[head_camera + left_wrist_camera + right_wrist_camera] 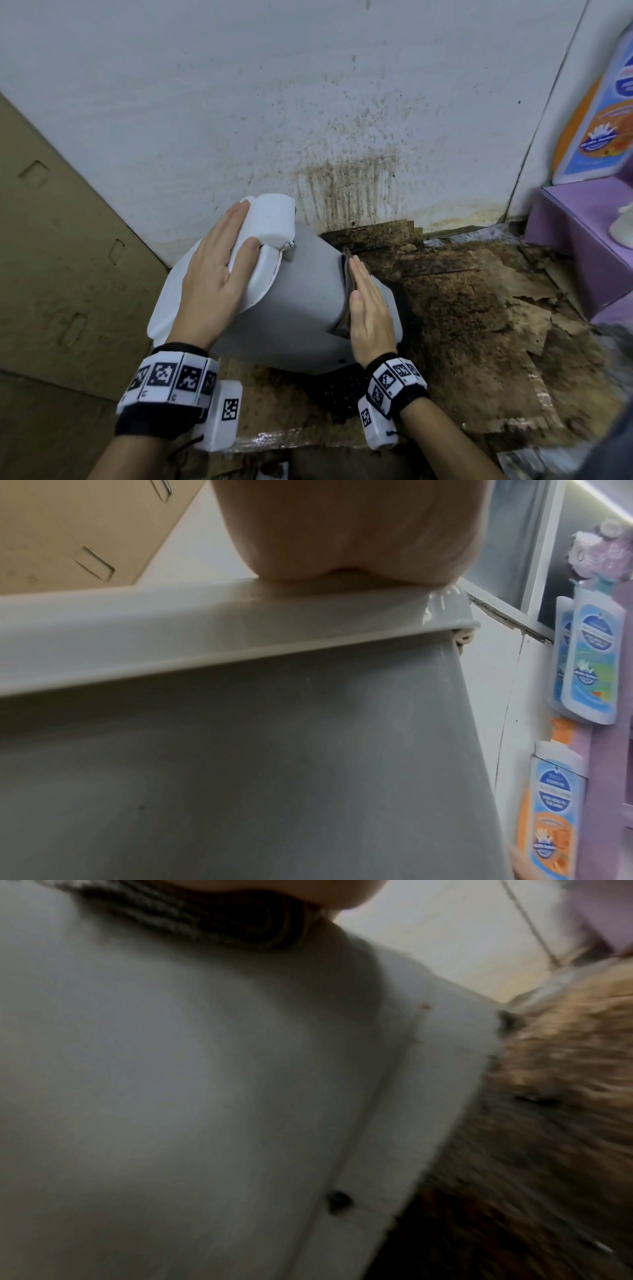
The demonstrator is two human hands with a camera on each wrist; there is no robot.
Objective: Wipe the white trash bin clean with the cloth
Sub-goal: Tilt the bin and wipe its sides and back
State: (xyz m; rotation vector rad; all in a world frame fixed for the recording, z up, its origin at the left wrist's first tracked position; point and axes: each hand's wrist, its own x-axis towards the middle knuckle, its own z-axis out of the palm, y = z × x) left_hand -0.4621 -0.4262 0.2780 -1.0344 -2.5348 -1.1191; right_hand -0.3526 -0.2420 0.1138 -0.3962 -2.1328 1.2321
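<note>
Left hand (pixel 212 274): flat, fingers straight, pressing the lid (pixel 263 219) of the white trash bin (pixel 301 308), probably steadying it.
Bin: tilted, between both grips, over the stained floor (pixel 462 308).
Right hand (pixel 370 308): flat, fingers straight, pressing the dark cloth (pixel 347 294) on the bin's side.
Bottles (pixel 589 661): labels unreadable.

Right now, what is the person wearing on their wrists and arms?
Both forearms are bare, with no sleeves. The left hand and right hand wear no gloves. Each wrist carries a black band ringed with white tiles printed with black square code markers, plus a white boxy camera unit, also bearing a marker, under the wrist. A thin black cord trails from each unit.
</note>
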